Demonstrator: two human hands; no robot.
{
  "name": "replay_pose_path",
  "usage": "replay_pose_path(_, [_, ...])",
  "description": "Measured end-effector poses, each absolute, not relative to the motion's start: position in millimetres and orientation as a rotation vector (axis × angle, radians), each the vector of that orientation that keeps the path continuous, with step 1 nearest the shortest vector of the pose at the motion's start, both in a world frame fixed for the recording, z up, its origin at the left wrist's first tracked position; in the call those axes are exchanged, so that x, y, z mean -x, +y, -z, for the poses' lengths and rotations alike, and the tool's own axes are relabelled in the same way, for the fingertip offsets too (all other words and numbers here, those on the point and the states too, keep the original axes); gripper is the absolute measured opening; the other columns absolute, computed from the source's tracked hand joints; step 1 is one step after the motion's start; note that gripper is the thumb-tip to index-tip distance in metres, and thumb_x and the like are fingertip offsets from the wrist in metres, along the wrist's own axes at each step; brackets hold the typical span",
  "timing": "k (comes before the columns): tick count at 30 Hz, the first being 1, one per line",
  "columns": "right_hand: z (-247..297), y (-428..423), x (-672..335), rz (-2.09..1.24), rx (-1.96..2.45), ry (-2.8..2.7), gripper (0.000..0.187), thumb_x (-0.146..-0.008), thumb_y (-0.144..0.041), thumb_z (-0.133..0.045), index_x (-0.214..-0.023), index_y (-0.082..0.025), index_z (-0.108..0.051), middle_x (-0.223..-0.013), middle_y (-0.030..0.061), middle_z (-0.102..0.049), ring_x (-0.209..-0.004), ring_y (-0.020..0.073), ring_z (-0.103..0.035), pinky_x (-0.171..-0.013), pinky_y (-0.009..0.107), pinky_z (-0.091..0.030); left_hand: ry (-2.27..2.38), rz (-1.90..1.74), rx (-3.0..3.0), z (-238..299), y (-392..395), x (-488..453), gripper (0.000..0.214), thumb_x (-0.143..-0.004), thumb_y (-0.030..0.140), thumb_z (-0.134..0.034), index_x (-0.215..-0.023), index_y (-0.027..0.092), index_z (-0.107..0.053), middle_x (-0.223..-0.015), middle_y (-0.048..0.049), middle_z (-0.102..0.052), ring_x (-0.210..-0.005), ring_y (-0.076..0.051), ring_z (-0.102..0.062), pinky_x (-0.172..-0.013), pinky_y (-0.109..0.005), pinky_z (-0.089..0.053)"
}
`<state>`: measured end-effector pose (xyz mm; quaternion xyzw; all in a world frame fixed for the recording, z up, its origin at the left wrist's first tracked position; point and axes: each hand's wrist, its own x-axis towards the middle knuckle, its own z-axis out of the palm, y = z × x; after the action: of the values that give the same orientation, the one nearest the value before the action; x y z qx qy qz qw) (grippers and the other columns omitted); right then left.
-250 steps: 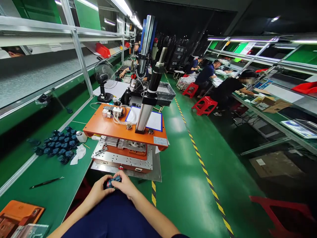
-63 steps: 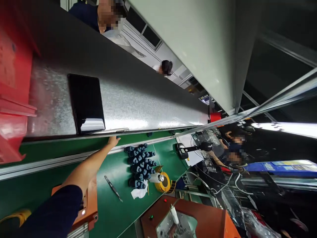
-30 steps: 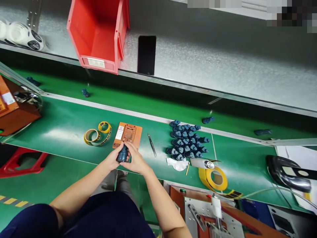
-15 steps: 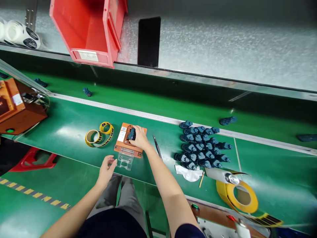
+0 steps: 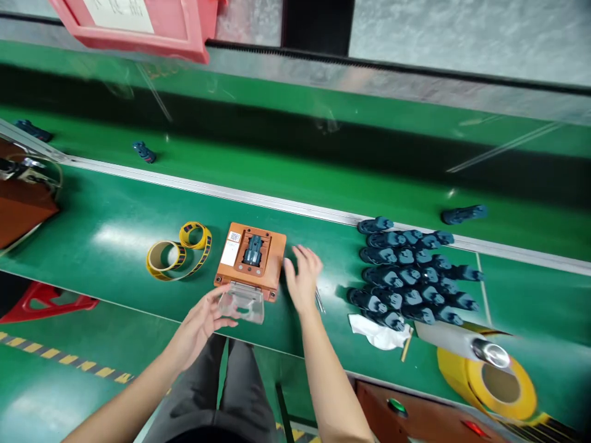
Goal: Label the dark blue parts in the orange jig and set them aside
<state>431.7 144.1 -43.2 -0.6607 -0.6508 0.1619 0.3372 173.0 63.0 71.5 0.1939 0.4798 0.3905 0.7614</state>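
While the left hand (image 5: 198, 323) reaches in from the near edge of the bench, its fingers touch the clear hinged cover (image 5: 241, 303) that lies folded open toward the person; whether they pinch its edge or only rest on it cannot be told. Just beside it, the right hand (image 5: 302, 283) hovers spread and empty over the green mat, apart from the orange fixture (image 5: 271, 261) and above the thin tweezers (image 5: 319, 301). One dark blue part (image 5: 253, 249) already sits seated in the fixture's central recess, so loading looks done, while the cover is not yet down over it. To the left of the fixture lie two yellow tape rolls (image 5: 178, 251). To the right, well apart, a cluster of dark blue parts (image 5: 410, 274) is laid out in rows, with a white cloth (image 5: 378, 332) and a large yellow tape roll (image 5: 496, 381) nearer the person. Beyond the aluminium rail (image 5: 184, 187), a few single blue parts (image 5: 144, 151) lie on the conveyor belt (image 5: 295, 175). Farthest off, a red bin (image 5: 184, 46) sits on the metal shelf.
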Motion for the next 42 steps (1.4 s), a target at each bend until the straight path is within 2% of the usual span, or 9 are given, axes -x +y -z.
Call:
replay_pose_path(9, [97.6, 61.2, -464.1, -0.023, 2.209, -1.46, 0.051, -0.095, -0.054, -0.047, -0.116, -0.012, -0.067, -0.106, 0.0212, -0.063, -0.098, 0.0351, -0.056, -0.083, 0.051, -0.042, 1.092, -0.723, -0.357, -48.9, 151.2, -197.3, 0.042, -0.09, 0.051, -0.063, -0.107, 0.013, -0.063, -0.101, -0.015, -0.071, -0.094, -0.026, -0.067, -0.075, -0.036, -0.056])
replay_pose_path(13, [93.8, 71.0, -457.2, -0.153, 2.195, -1.238, 0.053, -0.095, -0.06, -0.042, -0.095, -0.014, -0.067, -0.089, 0.0162, -0.066, -0.087, 0.0314, -0.058, -0.08, 0.048, -0.044, 1.186, -0.615, -0.642, -41.3, 161.2, -172.1, 0.044, -0.087, 0.049, -0.067, -0.117, 0.017, -0.064, -0.098, -0.0118, -0.071, -0.087, -0.024, -0.067, -0.073, -0.036, -0.053])
replay_pose_path(16, [77.1, 77.5, -451.1, -0.473, 1.924, -0.867, 0.043, -0.095, -0.056, -0.05, -0.109, -0.017, -0.06, -0.087, 0.0084, -0.067, -0.071, 0.0207, -0.061, -0.07, 0.038, -0.048, 1.471, -0.702, -1.22, -39.7, 180.7, -137.0, 0.032, -0.081, 0.038, -0.075, -0.108, 0.022, -0.073, -0.096, -0.0081, -0.067, -0.092, -0.024, -0.061, -0.081, -0.034, -0.05])
replay_pose_path(20, [48.3, 86.6, -436.1, -0.774, 1.557, -0.523, 0.044, -0.094, -0.055, -0.056, -0.115, -0.016, -0.061, -0.063, -0.0056, -0.051, -0.044, 0.0081, -0.04, -0.045, 0.023, -0.03, 1.719, -0.764, -1.597, -26.6, 214.7, -108.3, 0.023, -0.072, 0.03, -0.084, -0.093, 0.023, -0.076, -0.089, -0.0087, -0.063, -0.111, -0.033, -0.054, -0.098, -0.038, -0.042])
replay_pose_path(25, [24.3, 107.0, -413.4, -1.191, 1.2, -0.328, 0.039, -0.094, -0.055, -0.056, -0.106, -0.02, -0.068, -0.058, -0.0104, -0.025, -0.041, 0.0057, -0.015, -0.041, 0.023, -0.019, 1.705, -0.759, -1.315, -11.6, 227.9, -106.5, 0.024, -0.064, 0.01, -0.086, -0.08, 0.021, -0.073, -0.064, -0.001, -0.056, -0.082, -0.027, -0.062, -0.077, -0.028, -0.045])
replay_pose_path(28, [18.9, 119.5, -400.0, -1.256, 1.083, -0.302, 0.025, -0.092, -0.05, -0.06, -0.093, -0.027, -0.067, -0.064, -0.0065, -0.032, -0.048, 0.0096, -0.031, -0.046, 0.025, -0.035, 1.664, -0.728, -1.382, -15.7, 221.5, -98.9, 0.028, -0.069, 0.009, -0.081, -0.092, 0.023, -0.076, -0.061, 0.0031, -0.059, -0.059, -0.016, -0.053, -0.063, -0.024, -0.042])
replay_pose_path(32, [17.9, 133.7, -380.9, -1.304, 1.06, -0.409, 0.025, -0.086, -0.055, -0.065, -0.088, -0.03, -0.066, -0.083, 0.0004, -0.055, -0.067, 0.0146, -0.052, -0.063, 0.033, -0.052, 1.545, -0.802, -1.337, -18.4, 208.3, -85.2, 0.034, -0.076, 0.024, -0.077, -0.11, 0.024, -0.074, -0.071, 0.0022, -0.068, -0.063, -0.014, -0.059, -0.063, -0.024, -0.047])
replay_pose_path(37, [6.3, 155.3, -347.9, -1.399, 1.147, -0.622, 0.028, -0.079, -0.047, -0.078, -0.096, -0.026, -0.071, -0.091, 0.0036, -0.068, -0.066, 0.0135, -0.063, -0.063, 0.03, -0.057, 1.602, -0.927, -1.175, -8.1, 198.0, -82.8, 0.024, -0.072, 0.036, -0.081, -0.091, 0.021, -0.08, -0.088, -0.0048, -0.078, -0.08, -0.022, -0.07, -0.073, -0.03, -0.057])
replay_pose_path(42, [-12.5, 190.3, -312.5, -1.477, 1.076, -0.799, 0.027, -0.081, -0.039, -0.078, -0.1, -0.022, -0.07, -0.092, 0.0044, -0.074, -0.075, 0.0174, -0.072, -0.074, 0.035, -0.063, 1.631, -0.973, -1.083, -1.8, 193.8, -88.0, 0.023, -0.068, 0.04, -0.084, -0.074, 0.019, -0.076, -0.07, -0.0016, -0.073, -0.067, -0.018, -0.066, -0.06, -0.025, -0.053])
